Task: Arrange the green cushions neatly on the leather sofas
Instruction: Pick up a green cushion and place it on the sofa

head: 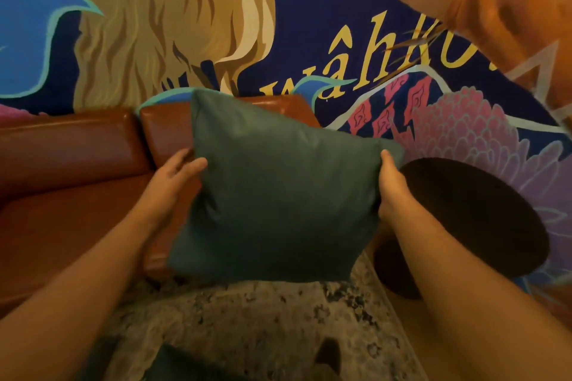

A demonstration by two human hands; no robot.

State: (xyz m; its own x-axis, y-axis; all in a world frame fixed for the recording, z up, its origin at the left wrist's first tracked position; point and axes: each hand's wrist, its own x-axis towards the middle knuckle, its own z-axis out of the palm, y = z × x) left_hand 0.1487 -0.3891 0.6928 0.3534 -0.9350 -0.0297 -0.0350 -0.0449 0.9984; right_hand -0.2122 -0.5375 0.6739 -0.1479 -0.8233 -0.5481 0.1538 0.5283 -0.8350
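A square green cushion (278,189) is held up in front of me, tilted, over the right end of a brown leather sofa (62,164). My left hand (173,176) grips its left edge, thumb on the front and fingers behind. On the cushion's right edge, my right hand (391,182) clasps the corner. The cushion hides the sofa's right armrest and part of its back cushion (164,130).
A round dark side table (473,216) stands just right of the sofa. A painted mural wall (216,25) rises behind. A mottled rug (263,325) covers the floor below, with a dark object (185,365) at the bottom edge.
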